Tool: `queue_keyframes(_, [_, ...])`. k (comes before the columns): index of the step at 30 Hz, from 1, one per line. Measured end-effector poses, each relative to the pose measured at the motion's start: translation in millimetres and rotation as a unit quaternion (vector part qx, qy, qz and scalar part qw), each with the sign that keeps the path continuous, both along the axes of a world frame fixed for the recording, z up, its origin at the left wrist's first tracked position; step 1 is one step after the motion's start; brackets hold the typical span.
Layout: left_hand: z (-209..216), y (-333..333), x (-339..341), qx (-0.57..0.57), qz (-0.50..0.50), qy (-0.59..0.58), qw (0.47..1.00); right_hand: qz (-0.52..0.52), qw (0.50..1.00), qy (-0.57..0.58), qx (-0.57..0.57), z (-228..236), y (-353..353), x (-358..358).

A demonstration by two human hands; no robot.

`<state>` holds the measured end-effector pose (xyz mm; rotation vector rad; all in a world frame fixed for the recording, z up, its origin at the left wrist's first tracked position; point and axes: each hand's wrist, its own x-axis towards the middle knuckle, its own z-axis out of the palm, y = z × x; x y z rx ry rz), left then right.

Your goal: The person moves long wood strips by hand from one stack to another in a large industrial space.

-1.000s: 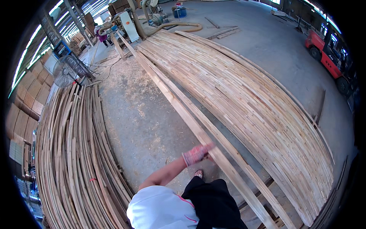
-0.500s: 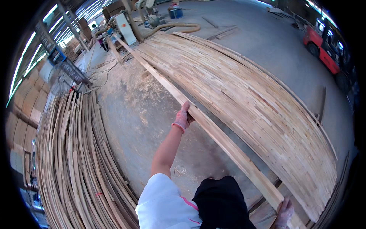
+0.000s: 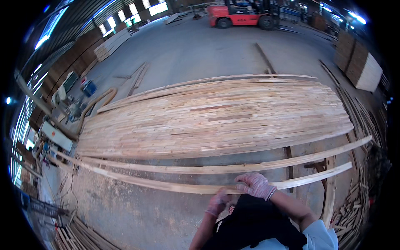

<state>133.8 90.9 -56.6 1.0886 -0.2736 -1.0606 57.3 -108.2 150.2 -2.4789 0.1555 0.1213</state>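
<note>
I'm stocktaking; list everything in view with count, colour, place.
Near plank: 1, pale, at the hands
Second plank: 1, pale, beyond it
Strip layer: many strips, light brown, centre
Forklift: 1, red, top
Bucket: 1, blue, upper left
Hose: 1, tan, left
Panel: 1, white, left
Wood stack: 1, brown and white, upper right
Wood scraps: many, brown, lower right
Loose sticks: many, brown, lower left
Left hand: 1, pink-gloved, at near plank
Right hand: 1, pink-gloved, over near plank

Red forklift (image 3: 237, 20) (black-tyred), blue bucket (image 3: 89, 89)
</note>
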Motion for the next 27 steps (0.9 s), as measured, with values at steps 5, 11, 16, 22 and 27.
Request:
queue_keyframes(5, [59, 78, 44, 0.03, 0.243, 0.172, 0.954, -0.029, 0.963, 0.237, -0.121, -53, -77, -53])
queue_keyframes(11, [58, 161, 104, 0.005, 0.432, 0.198, 0.88, -0.092, 0.911, 0.386, -0.109, -40, -146, -118])
queue_keyframes(16, [82, 116, 66, 0.001, 0.432, 0.203, 0.879, -0.047, 0.937, 0.341, 0.054, -67, -118, -108])
queue_keyframes(22, [44, 14, -29, 0.076, 0.089, 0.203, 0.972, 0.171, 0.948, 0.242, 0.113, -94, -53, -5])
queue_keyframes(27, [10, -33, -36, 0.102, 0.047, 0.243, 0.963, 0.093, 0.964, 0.161, 0.191, -112, -78, 10])
